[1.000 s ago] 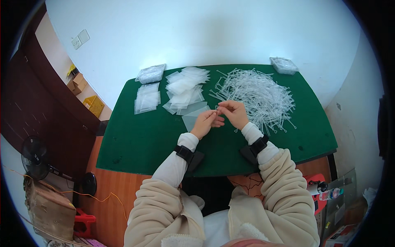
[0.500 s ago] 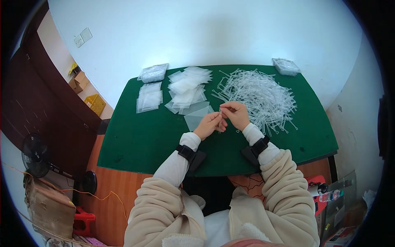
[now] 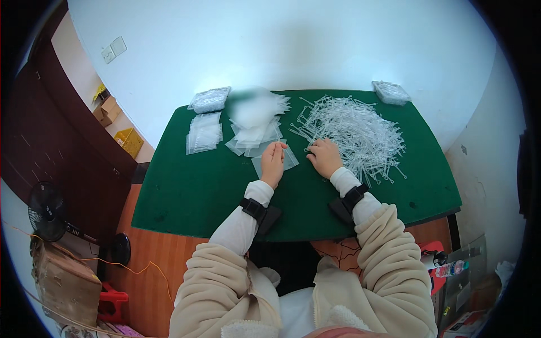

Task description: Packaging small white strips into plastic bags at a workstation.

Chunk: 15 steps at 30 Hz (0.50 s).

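Observation:
My left hand (image 3: 273,164) is closed in front of the loose clear bags (image 3: 290,160), its fingers pinched round thin clear plastic sticks that are mostly hidden. To its right, my right hand (image 3: 325,158) reaches the near left edge of a big heap of clear plastic sticks with looped ends (image 3: 360,132). Its fingers curl down together on a stick there, one loop showing by the fingertips. Behind my left hand, a spread pile of flat clear bags (image 3: 251,135) lies on the green table (image 3: 197,191); a pale blur covers its far part.
Left of the bags lies a stack of filled clear packets (image 3: 204,133), with a thicker bundle (image 3: 209,100) behind it. Another bundle (image 3: 391,93) sits at the far right corner by the white wall (image 3: 349,45). A black fan (image 3: 48,211) stands on the left.
My hands have parted from the middle, where they met over thin sticks. The left has moved left with its fingers up; the right has lowered onto the heap's edge.

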Tool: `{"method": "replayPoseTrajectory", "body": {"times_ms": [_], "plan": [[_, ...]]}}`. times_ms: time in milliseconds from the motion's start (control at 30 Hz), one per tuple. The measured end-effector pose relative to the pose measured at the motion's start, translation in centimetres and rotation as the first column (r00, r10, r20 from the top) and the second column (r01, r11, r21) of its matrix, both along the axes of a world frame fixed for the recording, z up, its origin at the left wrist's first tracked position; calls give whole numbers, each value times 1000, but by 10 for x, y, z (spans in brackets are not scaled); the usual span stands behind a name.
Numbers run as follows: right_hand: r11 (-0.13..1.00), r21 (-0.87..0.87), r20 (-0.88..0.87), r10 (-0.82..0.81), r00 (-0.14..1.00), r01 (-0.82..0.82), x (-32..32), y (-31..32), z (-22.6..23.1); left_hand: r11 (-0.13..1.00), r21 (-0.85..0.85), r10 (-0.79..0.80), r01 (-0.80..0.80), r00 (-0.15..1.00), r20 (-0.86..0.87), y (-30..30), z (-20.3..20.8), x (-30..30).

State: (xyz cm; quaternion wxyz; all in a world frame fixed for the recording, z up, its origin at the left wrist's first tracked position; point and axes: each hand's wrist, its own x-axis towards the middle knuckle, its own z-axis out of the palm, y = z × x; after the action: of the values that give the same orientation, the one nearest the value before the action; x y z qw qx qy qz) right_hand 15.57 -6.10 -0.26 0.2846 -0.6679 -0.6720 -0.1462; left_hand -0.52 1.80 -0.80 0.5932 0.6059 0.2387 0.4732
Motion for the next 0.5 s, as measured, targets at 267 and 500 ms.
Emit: {"method": "replayPoseTrajectory", "body": {"times_ms": [267, 500], "plan": [[993, -115, 61, -6, 998, 13, 5, 1, 0, 987, -141, -70, 71, 997, 14, -5, 7, -3], [981, 134, -247, 173, 953, -143, -4, 4, 9, 988, -105, -117, 113, 993, -27, -5, 5, -2]]}}
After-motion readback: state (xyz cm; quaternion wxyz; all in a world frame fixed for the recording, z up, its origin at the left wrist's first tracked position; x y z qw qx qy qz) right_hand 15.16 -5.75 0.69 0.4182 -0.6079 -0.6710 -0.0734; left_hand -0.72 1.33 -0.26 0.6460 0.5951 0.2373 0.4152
